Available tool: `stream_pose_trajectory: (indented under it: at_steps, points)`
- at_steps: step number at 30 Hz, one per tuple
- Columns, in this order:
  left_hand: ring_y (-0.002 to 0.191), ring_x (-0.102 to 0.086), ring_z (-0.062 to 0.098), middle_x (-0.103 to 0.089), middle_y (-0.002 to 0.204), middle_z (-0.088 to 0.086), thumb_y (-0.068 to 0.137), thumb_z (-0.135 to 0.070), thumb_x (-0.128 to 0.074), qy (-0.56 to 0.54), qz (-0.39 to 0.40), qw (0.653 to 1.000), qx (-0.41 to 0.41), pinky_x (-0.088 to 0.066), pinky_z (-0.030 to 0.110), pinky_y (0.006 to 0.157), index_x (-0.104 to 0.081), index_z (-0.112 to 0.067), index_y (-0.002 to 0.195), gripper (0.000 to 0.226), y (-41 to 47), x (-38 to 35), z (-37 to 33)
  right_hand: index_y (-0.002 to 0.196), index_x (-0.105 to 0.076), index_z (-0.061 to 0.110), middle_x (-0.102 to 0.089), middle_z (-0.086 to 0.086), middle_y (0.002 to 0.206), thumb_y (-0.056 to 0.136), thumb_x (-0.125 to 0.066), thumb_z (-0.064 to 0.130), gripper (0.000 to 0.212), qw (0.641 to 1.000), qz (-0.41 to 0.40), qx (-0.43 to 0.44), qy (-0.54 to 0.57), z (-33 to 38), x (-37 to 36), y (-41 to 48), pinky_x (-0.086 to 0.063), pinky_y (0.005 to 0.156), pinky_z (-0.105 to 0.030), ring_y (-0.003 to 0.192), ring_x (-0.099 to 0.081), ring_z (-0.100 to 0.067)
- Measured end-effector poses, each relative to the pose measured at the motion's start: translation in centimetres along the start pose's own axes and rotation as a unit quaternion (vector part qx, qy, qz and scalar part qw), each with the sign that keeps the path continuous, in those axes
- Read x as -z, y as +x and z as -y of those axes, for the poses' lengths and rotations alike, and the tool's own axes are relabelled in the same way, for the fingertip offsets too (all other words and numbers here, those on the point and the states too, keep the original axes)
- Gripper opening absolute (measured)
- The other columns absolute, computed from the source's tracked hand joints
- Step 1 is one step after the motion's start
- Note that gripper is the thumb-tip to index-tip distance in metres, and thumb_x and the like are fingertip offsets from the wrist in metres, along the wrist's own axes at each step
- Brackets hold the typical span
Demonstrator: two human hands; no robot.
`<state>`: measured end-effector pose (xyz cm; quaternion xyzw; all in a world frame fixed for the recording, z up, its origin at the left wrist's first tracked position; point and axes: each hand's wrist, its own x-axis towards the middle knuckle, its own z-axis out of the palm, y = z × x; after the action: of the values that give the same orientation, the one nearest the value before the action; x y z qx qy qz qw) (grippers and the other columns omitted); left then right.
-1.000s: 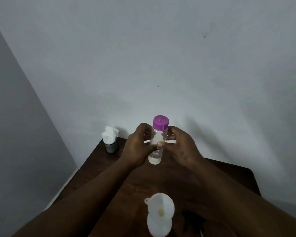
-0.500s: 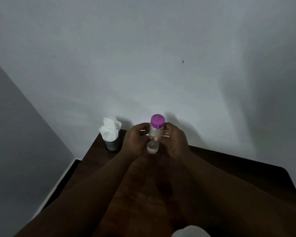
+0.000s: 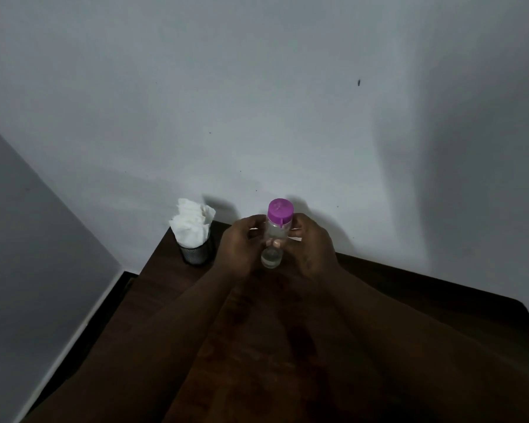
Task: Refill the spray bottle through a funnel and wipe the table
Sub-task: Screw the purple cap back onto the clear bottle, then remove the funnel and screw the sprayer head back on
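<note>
Bottle [image 3: 274, 239], clear with a purple cap [image 3: 280, 210], stands upright at the centre of the frame, held between both hands above the far part of the dark wooden worktop [image 3: 425, 288]; a little clear liquid sits in its base. The left hand [image 3: 239, 248] wraps its left side and the right hand [image 3: 310, 247] its right side, the fingers [image 3: 298, 230] of both curled round the clear body and pressed against it just below the cap. To the left of centre, near the worktop's far corner, a dark mesh cup [image 3: 195, 254] holds white paper napkins [image 3: 191, 221]. A pale wall [image 3: 257, 87] fills the upper frame.
</note>
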<state>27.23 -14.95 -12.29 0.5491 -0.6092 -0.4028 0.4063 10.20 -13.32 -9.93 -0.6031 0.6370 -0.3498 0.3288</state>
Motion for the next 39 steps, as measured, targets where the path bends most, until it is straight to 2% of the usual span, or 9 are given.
stream_pose_trajectory:
  at_steps: [3,6,10,13,16,24,28,33,39]
  points:
    - [0.103,-0.077,0.019,-0.079,0.112,0.008,0.083,0.000,-0.082,0.005,0.018,1.000,0.021,-0.060,0.044,0.098,-0.070,-0.008,0.129,0.048,-0.3,0.1,-0.2,0.120,-0.064,0.018,-0.070,0.006,0.109,0.070,-0.090,0.018,0.056,1.000,0.023,-0.010,-0.013,-0.4,0.5,-0.1,-0.048,0.069,-0.008,0.095,-0.067,-0.010]
    - [0.108,-0.074,0.025,-0.076,0.117,0.011,0.081,-0.001,-0.084,0.050,0.007,0.997,0.065,-0.058,0.045,0.101,-0.061,-0.005,0.140,0.064,-1.7,0.4,-0.1,0.139,-0.054,0.012,-0.062,-0.005,0.125,0.071,-0.090,0.010,0.077,0.997,0.044,-0.046,-0.035,-0.3,1.6,-1.3,-0.056,0.092,-0.033,0.110,-0.063,-0.021]
    - [0.105,-0.072,0.015,-0.074,0.118,0.001,0.087,-0.007,-0.081,0.092,-0.020,0.989,0.117,-0.059,0.044,0.099,-0.066,-0.018,0.131,0.047,-7.8,0.9,-0.6,0.129,-0.062,0.012,-0.066,-0.004,0.120,0.074,-0.087,0.008,0.060,0.996,0.068,-0.056,-0.020,-0.3,5.1,-5.6,-0.056,0.093,-0.031,0.107,-0.065,-0.017]
    - [0.097,-0.074,0.002,-0.079,0.107,-0.009,0.095,-0.007,-0.072,0.009,0.033,0.994,0.101,-0.062,0.036,0.093,-0.073,-0.030,0.111,0.028,-14.7,0.8,-1.6,0.113,-0.072,0.022,-0.073,0.012,0.106,0.082,-0.081,0.010,0.034,0.994,0.108,-0.019,-0.025,-0.2,8.4,-10.5,-0.055,0.087,-0.016,0.095,-0.068,0.001]
    - [0.107,-0.075,0.006,-0.079,0.115,-0.012,0.094,-0.010,-0.074,-0.062,0.111,0.988,0.084,-0.062,0.025,0.089,-0.075,-0.034,0.118,0.034,-21.6,0.5,-3.0,0.106,-0.075,0.026,-0.073,0.019,0.104,0.089,-0.071,0.006,0.027,0.991,0.123,0.016,-0.040,-0.7,11.6,-16.4,-0.051,0.086,-0.008,0.096,-0.067,0.008]
    - [0.118,-0.068,-0.001,-0.070,0.127,-0.024,0.098,-0.022,-0.074,0.042,0.147,0.984,-0.088,-0.055,0.017,0.097,-0.067,-0.045,0.127,0.038,-31.4,0.1,-6.0,0.126,-0.067,0.036,-0.056,0.008,0.143,0.088,-0.069,0.018,0.042,0.972,0.148,0.175,-0.046,-1.6,17.2,-28.9,-0.047,0.106,-0.038,0.134,-0.052,-0.011]
    - [0.112,-0.071,0.001,-0.074,0.123,-0.020,0.098,-0.038,-0.072,0.015,0.115,0.989,-0.095,-0.056,0.015,0.090,-0.069,-0.037,0.128,0.030,-32.5,-0.9,-7.9,0.124,-0.068,0.039,-0.037,0.019,0.155,0.090,-0.069,0.025,0.036,0.965,0.129,0.201,-0.110,-2.3,16.0,-32.3,-0.047,0.102,-0.020,0.133,-0.045,0.007]
    - [0.107,-0.071,-0.007,-0.073,0.115,-0.032,0.090,-0.006,-0.078,0.107,0.036,0.986,-0.126,-0.058,0.019,0.090,-0.075,-0.042,0.113,0.043,-32.8,-2.0,-8.6,0.110,-0.077,0.014,-0.048,0.011,0.142,0.090,-0.073,0.020,0.021,0.969,0.067,0.215,-0.103,-2.0,14.3,-33.6,-0.046,0.104,-0.023,0.127,-0.055,-0.012]
    - [0.106,-0.070,-0.010,-0.074,0.111,-0.030,0.086,-0.003,-0.083,0.148,-0.016,0.975,-0.164,-0.058,0.017,0.091,-0.079,-0.032,0.114,0.040,-33.2,-1.9,-9.8,0.108,-0.075,0.023,-0.052,0.019,0.135,0.091,-0.060,0.040,0.028,0.964,0.020,0.230,-0.131,-2.5,13.8,-33.9,-0.030,0.103,0.000,0.119,-0.047,0.008]
